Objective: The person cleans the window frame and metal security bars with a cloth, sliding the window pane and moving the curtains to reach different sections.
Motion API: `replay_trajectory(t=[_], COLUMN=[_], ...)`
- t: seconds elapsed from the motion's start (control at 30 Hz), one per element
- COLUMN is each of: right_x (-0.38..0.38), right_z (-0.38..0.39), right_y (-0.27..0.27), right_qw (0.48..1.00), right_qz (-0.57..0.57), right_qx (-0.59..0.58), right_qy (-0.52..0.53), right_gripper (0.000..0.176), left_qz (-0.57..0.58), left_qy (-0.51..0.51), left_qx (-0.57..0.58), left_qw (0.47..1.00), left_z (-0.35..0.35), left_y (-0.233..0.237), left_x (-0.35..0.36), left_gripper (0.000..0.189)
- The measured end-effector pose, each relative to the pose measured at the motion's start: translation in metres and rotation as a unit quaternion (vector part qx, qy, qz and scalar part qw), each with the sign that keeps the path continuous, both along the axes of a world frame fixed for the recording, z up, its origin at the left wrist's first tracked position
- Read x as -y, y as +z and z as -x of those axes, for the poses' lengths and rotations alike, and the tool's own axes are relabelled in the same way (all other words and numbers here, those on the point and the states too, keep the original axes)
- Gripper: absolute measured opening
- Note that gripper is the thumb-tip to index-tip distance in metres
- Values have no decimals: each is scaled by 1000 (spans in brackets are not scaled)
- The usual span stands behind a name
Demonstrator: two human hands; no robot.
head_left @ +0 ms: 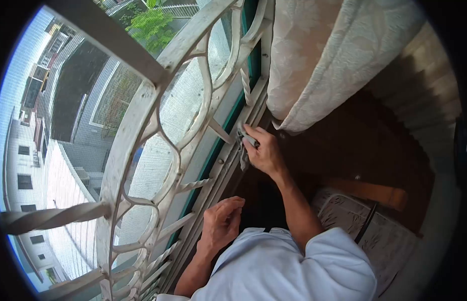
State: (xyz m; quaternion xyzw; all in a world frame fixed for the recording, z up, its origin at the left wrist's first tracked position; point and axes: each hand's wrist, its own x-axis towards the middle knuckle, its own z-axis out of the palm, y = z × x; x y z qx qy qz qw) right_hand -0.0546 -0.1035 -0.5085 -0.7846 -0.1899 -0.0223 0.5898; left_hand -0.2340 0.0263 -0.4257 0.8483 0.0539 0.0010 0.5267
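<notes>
My right hand (263, 150) is closed on a grey cloth (243, 157), which hangs down from the fingers against the window track (221, 168). A small dark-ended item shows between thumb and fingers, too little of it to name. Lower down and to the left, my left hand (223, 223) is held with its fingers bent and pressed together, beside the sill; whether anything is inside them is hidden.
A white metal grille (160, 83) with curved bars stands along the window at the left. A pale patterned curtain (313, 60) hangs at the upper right. Below right lie a wooden piece (379, 193) and a patterned cushion-like item (344, 213).
</notes>
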Motion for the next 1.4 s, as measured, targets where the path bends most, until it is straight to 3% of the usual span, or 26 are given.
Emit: replay_trajectory(t=[0.13, 0.23, 0.37, 0.47, 0.6, 0.67, 0.73, 0.8, 0.87, 0.93, 1.03, 1.07, 1.13, 1.17, 1.27, 1.4], right_x=[-33, -68, -77, -61, -76, -79, -68, -62, -71, -74, -55, -48, -34, -26, -22, -38], right_z=[68, 59, 81, 93, 61, 71, 87, 79, 56, 63, 86, 85, 76, 63, 12, -41], right_y=[13, 6, 11, 4, 15, -1, 3, 4, -3, 6, 3, 4, 10, 13, 27, -4], right_qw=[995, 992, 995, 986, 980, 982, 984, 984, 981, 983, 986, 987, 991, 994, 981, 987], right_qz=[-21, 72, 99, 143, 164, 147, 113, 141, 118, 139, 86, 87, -52, -63, -96, -22], right_qx=[92, 89, 29, 83, 80, 96, 126, 96, 133, 96, 84, 83, 118, 43, 56, 106], right_qy=[14, -56, 5, 34, -75, -73, 48, 59, -81, -66, 114, 108, -14, -81, -161, -117], right_gripper=[51, 61, 69, 67, 62, 58, 54, 53, 54, 55, 49, 49, 40, 31, 26, 22], left_qz=[-16, -16, -14, -13, -9, -5, -2, -1, -12, -17, -22, -30, -26, -22, -27, -29], left_qy=[-53, -56, -19, -32, -22, -18, -20, -22, -51, -40, -36, -39, -44, -40, -13, -3], left_qx=[40, 48, 42, 52, 53, 51, 40, 29, 43, 39, 38, 37, 36, 32, -1, -20], left_qw=[998, 997, 999, 998, 998, 999, 999, 999, 998, 998, 998, 998, 998, 998, 1000, 999], left_z=[12, 33, 58, 68, 76, 81, 82, 80, 78, 78, 76, 75, 74, 72, 61, 41], left_y=[7, 9, 8, -1, 4, 0, -2, 0, 4, 5, -4, -6, -5, -5, -3, -1], left_x=[-5, -11, -27, -39, -41, -43, -38, -33, -29, -28, -25, -25, -26, -24, -19, -6], left_gripper=[22, 22, 23, 19, 25, 26, 26, 26, 25, 24, 24, 24, 24, 24, 24, 23])
